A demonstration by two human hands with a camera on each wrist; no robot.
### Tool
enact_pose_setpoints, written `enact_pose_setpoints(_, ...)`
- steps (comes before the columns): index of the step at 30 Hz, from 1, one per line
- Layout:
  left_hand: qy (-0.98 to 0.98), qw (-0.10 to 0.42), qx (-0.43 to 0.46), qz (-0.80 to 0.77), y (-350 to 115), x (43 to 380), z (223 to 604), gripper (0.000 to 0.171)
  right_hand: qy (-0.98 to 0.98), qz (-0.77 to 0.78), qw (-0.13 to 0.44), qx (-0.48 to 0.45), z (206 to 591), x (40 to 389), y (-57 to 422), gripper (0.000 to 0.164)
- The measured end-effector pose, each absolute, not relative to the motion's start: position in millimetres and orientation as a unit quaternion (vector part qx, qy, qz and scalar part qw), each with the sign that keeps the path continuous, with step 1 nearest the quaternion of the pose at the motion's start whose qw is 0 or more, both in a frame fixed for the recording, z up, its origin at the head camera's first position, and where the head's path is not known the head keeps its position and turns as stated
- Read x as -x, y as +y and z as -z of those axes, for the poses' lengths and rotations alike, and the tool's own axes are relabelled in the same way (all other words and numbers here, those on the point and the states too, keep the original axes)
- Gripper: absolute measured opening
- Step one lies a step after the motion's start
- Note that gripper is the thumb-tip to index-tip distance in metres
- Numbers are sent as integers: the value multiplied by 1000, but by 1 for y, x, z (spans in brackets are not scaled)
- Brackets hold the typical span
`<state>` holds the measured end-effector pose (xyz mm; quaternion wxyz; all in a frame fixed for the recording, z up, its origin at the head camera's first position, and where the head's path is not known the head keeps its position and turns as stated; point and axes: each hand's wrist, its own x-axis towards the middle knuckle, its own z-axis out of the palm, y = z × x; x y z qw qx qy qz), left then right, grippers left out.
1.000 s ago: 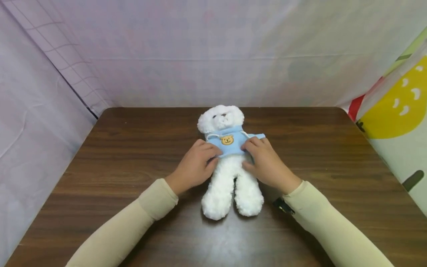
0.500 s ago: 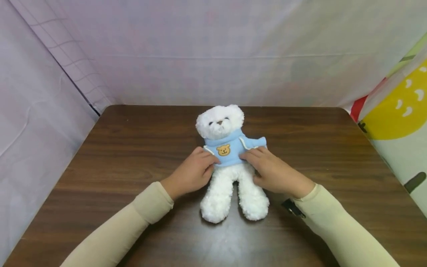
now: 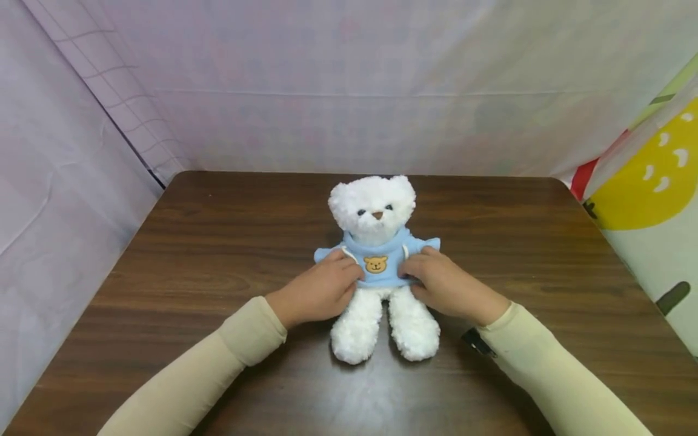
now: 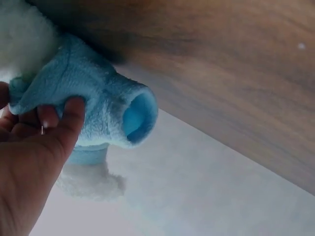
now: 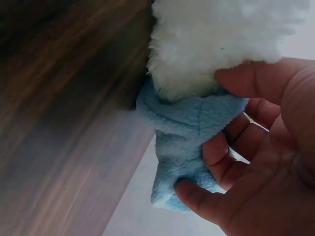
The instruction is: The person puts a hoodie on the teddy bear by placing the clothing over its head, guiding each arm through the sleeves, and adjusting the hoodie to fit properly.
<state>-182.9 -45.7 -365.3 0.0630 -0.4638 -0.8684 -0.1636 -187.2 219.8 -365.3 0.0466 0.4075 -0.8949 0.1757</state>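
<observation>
A white plush teddy bear (image 3: 372, 203) faces me in the middle of the table, leaning back with its legs stretched toward me. It wears a light blue sweater (image 3: 384, 242) with white drawstrings and a brown bear-face patch (image 3: 375, 264). My left hand (image 3: 319, 286) grips the sweater near the hem on one side; my right hand (image 3: 449, 281) does the same on the other. The left wrist view shows an open sleeve end (image 4: 138, 118) beside the left fingers. In the right wrist view, the right thumb (image 5: 241, 81) lies against white fur, with fingers on the blue cloth (image 5: 182, 128).
The dark wood table (image 3: 218, 242) runs to a pale curtain (image 3: 349, 91) behind the bear. At the right hangs a printed cloth with a yellow shape (image 3: 643, 188). A small black object (image 3: 478, 341) is at the right cuff.
The bear has gone from lying back to more upright, its head turning to face me. Both hands stay on the sweater and have shifted slightly toward me; the left sleeve has come into view.
</observation>
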Motion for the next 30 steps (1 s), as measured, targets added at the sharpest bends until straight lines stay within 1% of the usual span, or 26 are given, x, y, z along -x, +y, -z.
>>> enact_pose_setpoints(8,-869,16,461,178,-46,182,364,5,-892,-162,40,-420,365,189,219,18)
enact_pose_setpoints(14,-875,-19,445,191,-49,180,365,5,-884,-173,78,-428,370,181,223,19)
enact_pose_setpoints(17,-873,-25,443,201,-49,179,367,5,-880,-185,82,-430,372,174,225,22)
enact_pose_setpoints(20,-870,-31,445,210,-48,179,367,8,-885,-189,59,-421,371,171,229,25)
enact_pose_setpoints(22,-869,-34,447,212,-48,178,368,13,-890,-186,35,-414,368,171,230,25)
enact_pose_setpoints(26,-867,-44,448,214,-50,177,369,21,-893,-181,-2,-413,362,175,227,21)
enact_pose_setpoints(30,-864,-60,448,221,-51,178,369,17,-887,-180,-11,-426,360,179,223,18)
